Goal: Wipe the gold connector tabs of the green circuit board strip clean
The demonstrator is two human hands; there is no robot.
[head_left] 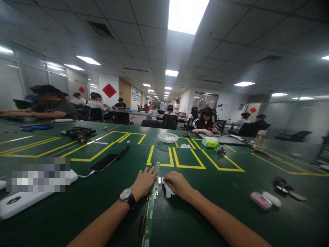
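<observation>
A long, narrow green circuit board (149, 219) runs away from me along the green table. My left hand (144, 183), a watch on its wrist, lies over the board's far part with its fingers stretched out and resting on it. Just right of the board, my right hand (178, 185) is closed in a pinch at a small silver tab (160, 180), which reaches to the board's edge. Beneath those fingers is a white, irregularly cut piece (169, 191); whether they also hold it I cannot tell. A dark brown strip (142, 225) sits along the board's near left side.
Ahead stands a round white basket (168, 138), among yellow tape outlines. A phone (104, 162) on a white cable and a white device (36, 195) lie left. To the right are a pink case (260, 200) and a green-white box (210, 142). Other people sit at tables beyond.
</observation>
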